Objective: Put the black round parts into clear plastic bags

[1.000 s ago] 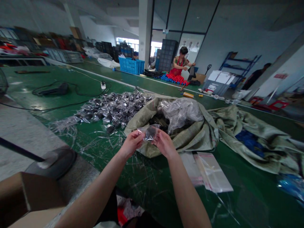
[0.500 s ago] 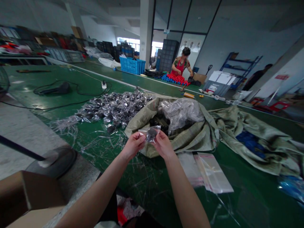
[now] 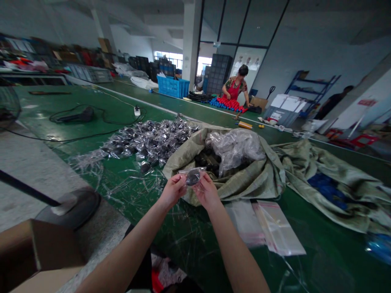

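Note:
Between my two hands is a small clear plastic bag (image 3: 193, 177) with a round dark object inside. My left hand (image 3: 174, 189) pinches its left side, and my right hand (image 3: 207, 190) grips the right side. Just beyond them lies an open woven sack (image 3: 269, 175), holding several dark round objects (image 3: 203, 162) and crumpled clear plastic (image 3: 236, 147). A heap of bagged dark objects (image 3: 152, 138) spreads over the green table (image 3: 183, 236) to the left of the sack. Stacks of flat clear bags (image 3: 277, 228) lie right of my right hand.
Plastic strips (image 3: 134, 191) litter the table at left. A second sack (image 3: 330, 183) with blue material lies at right. Farther back are a cable with a socket (image 3: 137, 110), a blue crate (image 3: 173, 86) and a co-worker (image 3: 236, 87) behind red and blue pieces. A cardboard box (image 3: 39, 252) stands lower left.
The bag has turned slightly in my fingers, and the dark object shows more fully. My right fingers have shifted a little lower along the bag's edge. The whole view has moved slightly.

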`<state>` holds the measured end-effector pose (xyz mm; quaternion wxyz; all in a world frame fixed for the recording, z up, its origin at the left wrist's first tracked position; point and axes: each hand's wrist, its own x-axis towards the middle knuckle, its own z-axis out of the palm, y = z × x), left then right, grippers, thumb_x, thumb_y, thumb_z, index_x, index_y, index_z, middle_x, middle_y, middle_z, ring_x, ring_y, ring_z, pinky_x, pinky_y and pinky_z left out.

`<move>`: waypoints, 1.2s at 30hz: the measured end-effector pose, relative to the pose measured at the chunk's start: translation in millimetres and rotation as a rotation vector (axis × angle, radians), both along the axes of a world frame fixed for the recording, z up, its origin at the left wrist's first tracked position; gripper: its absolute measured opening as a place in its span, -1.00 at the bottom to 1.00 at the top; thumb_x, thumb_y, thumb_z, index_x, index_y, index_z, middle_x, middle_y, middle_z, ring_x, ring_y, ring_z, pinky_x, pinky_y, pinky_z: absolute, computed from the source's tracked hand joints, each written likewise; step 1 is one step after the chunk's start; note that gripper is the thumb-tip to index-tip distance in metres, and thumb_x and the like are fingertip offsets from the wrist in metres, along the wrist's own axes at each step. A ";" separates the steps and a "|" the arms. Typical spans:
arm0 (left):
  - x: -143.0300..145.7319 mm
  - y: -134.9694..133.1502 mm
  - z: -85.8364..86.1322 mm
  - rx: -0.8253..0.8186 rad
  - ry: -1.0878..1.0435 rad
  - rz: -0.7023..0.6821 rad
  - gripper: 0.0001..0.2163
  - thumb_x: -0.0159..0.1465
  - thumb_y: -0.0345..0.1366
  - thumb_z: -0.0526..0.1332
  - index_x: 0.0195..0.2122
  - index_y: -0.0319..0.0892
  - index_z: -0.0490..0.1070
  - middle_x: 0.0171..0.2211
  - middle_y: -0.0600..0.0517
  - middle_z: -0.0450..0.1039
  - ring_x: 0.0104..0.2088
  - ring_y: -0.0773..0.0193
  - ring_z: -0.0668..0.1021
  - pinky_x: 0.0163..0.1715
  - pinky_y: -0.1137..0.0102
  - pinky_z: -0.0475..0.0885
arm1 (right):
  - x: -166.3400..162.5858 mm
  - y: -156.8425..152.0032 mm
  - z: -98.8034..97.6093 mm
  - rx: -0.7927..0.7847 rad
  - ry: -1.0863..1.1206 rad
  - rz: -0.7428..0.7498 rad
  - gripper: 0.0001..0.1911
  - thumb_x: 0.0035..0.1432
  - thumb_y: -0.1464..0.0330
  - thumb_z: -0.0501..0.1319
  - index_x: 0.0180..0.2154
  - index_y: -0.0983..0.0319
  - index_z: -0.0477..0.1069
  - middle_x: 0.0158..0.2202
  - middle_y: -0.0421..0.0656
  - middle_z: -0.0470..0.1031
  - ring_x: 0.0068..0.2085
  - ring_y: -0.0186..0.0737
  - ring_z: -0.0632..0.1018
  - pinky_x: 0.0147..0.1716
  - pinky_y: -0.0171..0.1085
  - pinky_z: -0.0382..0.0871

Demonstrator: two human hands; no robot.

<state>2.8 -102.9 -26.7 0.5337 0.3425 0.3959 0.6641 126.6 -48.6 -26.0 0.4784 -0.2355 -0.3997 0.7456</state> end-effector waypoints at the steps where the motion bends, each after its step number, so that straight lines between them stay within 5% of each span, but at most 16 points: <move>1: -4.5 1.3 -1.2 -0.027 0.056 0.017 -0.58 0.03 0.07 0.34 -0.52 -0.16 0.24 -0.72 0.23 -0.01 -0.71 0.52 0.02 -0.70 0.51 -0.08 | 3.5 4.4 0.7 0.003 -0.068 -0.011 -0.66 -0.10 0.09 0.39 -0.36 0.14 0.40 -0.40 -0.26 0.53 -0.42 -0.29 0.51 -0.42 -0.30 0.41; 5: -42.9 26.8 10.7 -0.099 0.262 0.118 -0.59 0.12 0.13 0.23 -0.41 -0.17 0.36 -0.71 0.19 0.04 -0.71 0.46 0.06 -0.69 0.45 -0.09 | 40.2 26.6 11.7 0.047 -0.339 -0.172 -0.60 -0.08 0.06 0.35 -0.28 0.19 0.47 -0.31 -0.17 0.57 -0.41 -0.28 0.53 -0.45 -0.31 0.40; 10: -115.9 116.9 59.8 -0.144 0.458 0.360 -0.70 0.26 -0.05 0.16 -0.37 -0.22 0.34 -0.72 0.20 0.04 -0.66 0.42 0.09 -0.61 0.45 -0.03 | 111.5 32.1 21.0 0.168 -0.639 -0.380 -0.62 0.01 0.04 0.26 -0.28 0.21 0.45 -0.36 -0.15 0.55 -0.40 -0.22 0.53 -0.43 -0.27 0.39; 11: -128.7 136.7 68.5 -0.186 0.529 0.389 -0.72 0.28 -0.10 0.15 -0.38 -0.25 0.35 -0.71 0.18 0.07 -0.64 0.41 0.12 -0.58 0.45 0.02 | 123.9 26.7 18.9 0.227 -0.757 -0.403 -0.63 0.05 0.05 0.22 -0.30 0.22 0.44 -0.37 -0.14 0.54 -0.40 -0.21 0.52 -0.42 -0.25 0.38; 13: -149.5 169.2 80.5 -0.421 1.053 0.419 -0.68 0.34 -0.15 0.07 -0.46 -0.27 0.32 -0.65 0.12 0.19 -0.56 0.37 0.24 -0.47 0.45 0.15 | 144.5 8.3 10.1 0.367 -1.045 -0.408 -0.67 0.12 0.09 0.17 -0.33 0.23 0.44 -0.40 -0.13 0.52 -0.38 -0.18 0.51 -0.35 -0.22 0.37; 17: -167.3 196.0 84.3 -0.450 1.268 0.366 -0.77 0.25 -0.31 0.20 -0.49 -0.34 0.28 -0.48 0.01 0.34 -0.40 0.35 0.32 -0.26 0.42 0.23 | 167.7 -46.6 -19.7 0.509 -1.563 -0.314 -0.78 0.10 0.22 0.24 -0.27 0.24 0.46 -0.28 -0.06 0.51 -0.27 -0.12 0.51 -0.20 -0.18 0.36; 20: -155.9 191.3 77.1 -0.399 1.351 0.381 -0.81 0.24 -0.34 0.21 -0.35 -0.42 0.31 -0.30 -0.12 0.39 -0.30 0.28 0.36 -0.19 0.36 0.26 | 172.8 -81.7 -40.0 0.564 -1.804 -0.248 -0.87 0.10 0.33 0.26 -0.30 0.26 0.47 -0.21 0.00 0.49 -0.16 -0.05 0.50 -0.12 -0.16 0.33; 24: -103.4 170.6 56.4 -0.212 1.455 0.396 -0.70 0.33 -0.25 0.10 -0.04 -0.41 0.28 0.02 -0.25 0.28 -0.17 0.20 0.39 -0.14 0.30 0.27 | 172.7 -99.2 -53.8 0.614 -1.950 -0.257 -0.80 0.24 0.46 0.06 -0.25 0.29 0.47 -0.20 0.02 0.49 -0.15 -0.07 0.50 -0.10 -0.18 0.32; 26: -66.4 158.7 39.2 -0.047 1.505 0.231 -0.71 0.33 -0.18 0.11 -0.09 -0.32 0.36 -0.07 -0.17 0.38 -0.18 0.19 0.43 -0.18 0.35 0.30 | 172.1 -99.2 -56.3 0.619 -2.014 -0.285 -0.75 0.24 0.51 0.02 -0.24 0.30 0.47 -0.23 0.03 0.51 -0.16 -0.07 0.51 -0.12 -0.19 0.32; 30: -2.7 141.9 -0.3 0.013 1.555 -0.107 -0.70 0.08 -0.04 0.34 -0.48 -0.22 0.47 -0.48 -0.08 0.48 -0.38 0.14 0.53 -0.34 0.36 0.36 | 172.1 -97.5 -53.9 0.577 -2.075 -0.325 -0.74 0.25 0.51 0.01 -0.30 0.29 0.48 -0.29 0.04 0.54 -0.22 -0.06 0.55 -0.22 -0.20 0.34; 33: 18.2 135.9 -20.5 0.003 1.643 -0.270 -0.74 0.13 -0.08 0.30 -0.36 -0.21 0.54 -0.33 -0.19 0.55 -0.26 0.02 0.58 -0.25 0.28 0.41 | 175.1 -98.5 -48.8 0.465 -2.037 -0.391 -0.76 0.25 0.47 0.05 -0.36 0.26 0.47 -0.36 -0.01 0.55 -0.30 -0.09 0.57 -0.31 -0.22 0.33; 36: 19.1 130.5 -28.5 0.048 1.657 -0.293 -0.72 0.19 -0.24 0.25 -0.07 -0.15 0.51 -0.04 -0.16 0.51 -0.06 0.06 0.55 -0.09 0.31 0.40 | 181.1 -98.9 -45.5 0.349 -1.901 -0.503 -0.86 0.21 0.38 0.15 -0.37 0.24 0.45 -0.38 -0.04 0.56 -0.34 -0.10 0.58 -0.34 -0.22 0.32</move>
